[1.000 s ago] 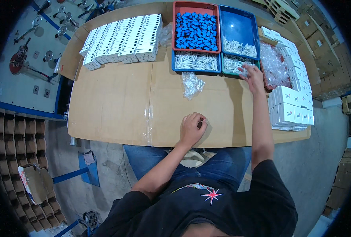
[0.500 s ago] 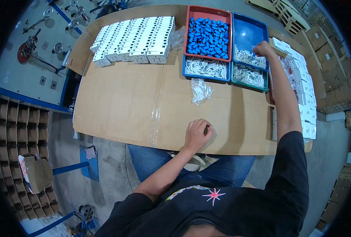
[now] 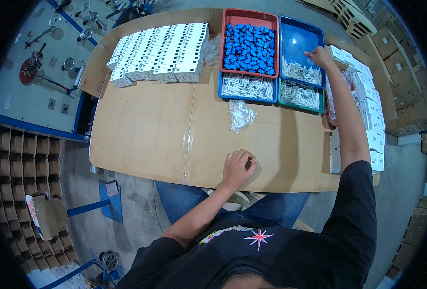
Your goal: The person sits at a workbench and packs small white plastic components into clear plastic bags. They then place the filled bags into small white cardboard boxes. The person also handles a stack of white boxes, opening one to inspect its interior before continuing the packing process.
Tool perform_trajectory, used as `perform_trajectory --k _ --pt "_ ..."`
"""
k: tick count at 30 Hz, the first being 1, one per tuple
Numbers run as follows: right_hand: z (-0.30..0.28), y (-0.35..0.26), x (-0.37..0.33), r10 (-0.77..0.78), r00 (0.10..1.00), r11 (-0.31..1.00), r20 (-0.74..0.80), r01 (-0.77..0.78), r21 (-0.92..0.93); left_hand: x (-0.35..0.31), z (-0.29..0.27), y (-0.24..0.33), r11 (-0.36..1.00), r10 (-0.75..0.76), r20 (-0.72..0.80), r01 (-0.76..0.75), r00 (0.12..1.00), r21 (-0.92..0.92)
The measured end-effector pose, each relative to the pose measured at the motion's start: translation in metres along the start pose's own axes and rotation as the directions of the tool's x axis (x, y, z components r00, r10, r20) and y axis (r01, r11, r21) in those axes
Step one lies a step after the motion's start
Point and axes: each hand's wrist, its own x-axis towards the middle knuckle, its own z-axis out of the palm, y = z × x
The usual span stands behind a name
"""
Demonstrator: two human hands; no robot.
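Sits at a cardboard-covered table in a black T-shirt and blue jeans; stretches the right hand out to the right side of the upper blue tray, with fingers bent inward over the edge, bunched into a narrow shape; cannot tell whether pinching anything at the tips; has small white parts just below that hand, heaped in the near half of the same tray; rests the left hand near the table's front edge, curled in loosely around a small dark gap; cannot tell whether gripping anything inside the curl.

Has a green tray partly under the near end of the upper blue tray, also bearing white parts; to its left has a lower blue tray of similar pieces, partly beneath a red tray full of small blue pieces; in front of these, has a crumpled clear plastic bag lying on the cardboard, well apart from the left hand; at far left, has white boxes lined up in tight rows; at right, has stacked white cartons, partly hidden behind the right forearm.
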Motion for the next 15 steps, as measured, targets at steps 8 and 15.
perform_trajectory --k 8,15 --pt "0.002 0.039 -0.025 0.073 0.948 0.781 0.311 -0.248 0.573 0.002 -0.001 0.002 1.000 0.001 0.005 -0.001 1.000 0.012" --pt "-0.010 0.162 -0.081 0.451 0.875 0.776 0.174 -0.481 0.409 0.004 0.006 0.003 1.000 0.013 0.020 -0.013 1.000 0.002"
